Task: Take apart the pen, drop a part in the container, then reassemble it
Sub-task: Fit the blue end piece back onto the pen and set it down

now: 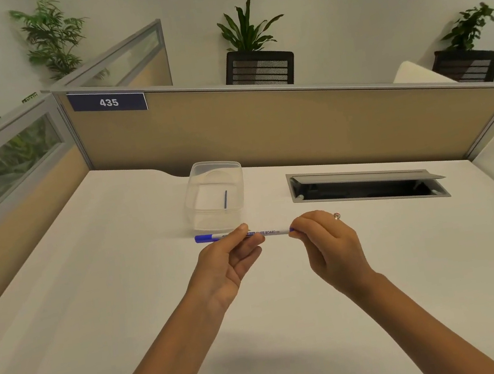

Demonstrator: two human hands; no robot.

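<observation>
Pen (pixel 248 234) held level at frame centre, above the desk (pixel 128 302). Left hand (pixel 229 259) pinches the barrel near its blue cap; right hand (pixel 328 238) pinches the opposite end. Clear container (pixel 205 174), just above, holds one thin blue part — likely the refill. Judged step: end piece being worked; next calls for retrieving that part and refitting it
</observation>
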